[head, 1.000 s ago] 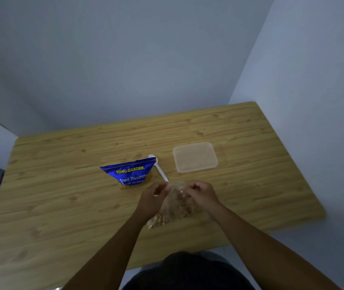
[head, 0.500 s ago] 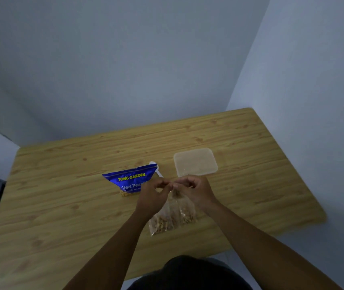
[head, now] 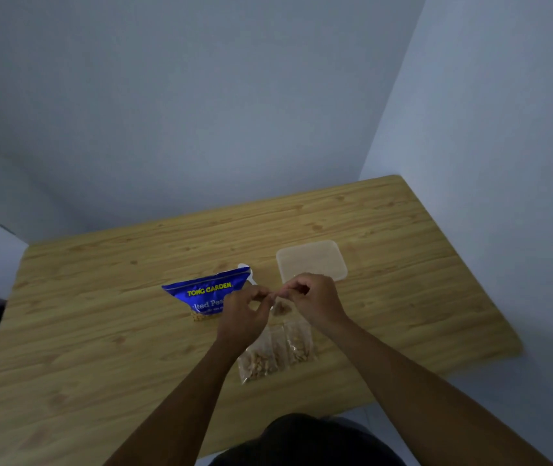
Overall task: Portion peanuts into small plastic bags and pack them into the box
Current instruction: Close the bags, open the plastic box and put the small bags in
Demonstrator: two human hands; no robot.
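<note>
A small plastic bag [head: 281, 309] holding a few peanuts is raised just above the table [head: 100, 331] between the left hand [head: 241, 317] and the right hand [head: 315, 304]. Each grip is pinched on the bag's top edge, and the fingertips almost meet. Whether the mouth is sealed cannot be told in the dim light.

A filled bag [head: 261, 359] and a second filled bag [head: 300, 343] are laid side by side below the wrists, apparently touching, close to the table's near edge.

The blue Tong Garden peanut packet [head: 206, 292] is seen just left of the left hand and is partly covered by it. A white plastic spoon [head: 246, 269] shows behind the packet's upper right corner. The translucent plastic box [head: 312, 260] is set just beyond the right hand.

The table's far edge is set against the back wall [head: 201, 112], and its right edge runs close along the side wall [head: 504, 163]. Wide stretches of wood are left to the left of the packet and to the right of the box.
</note>
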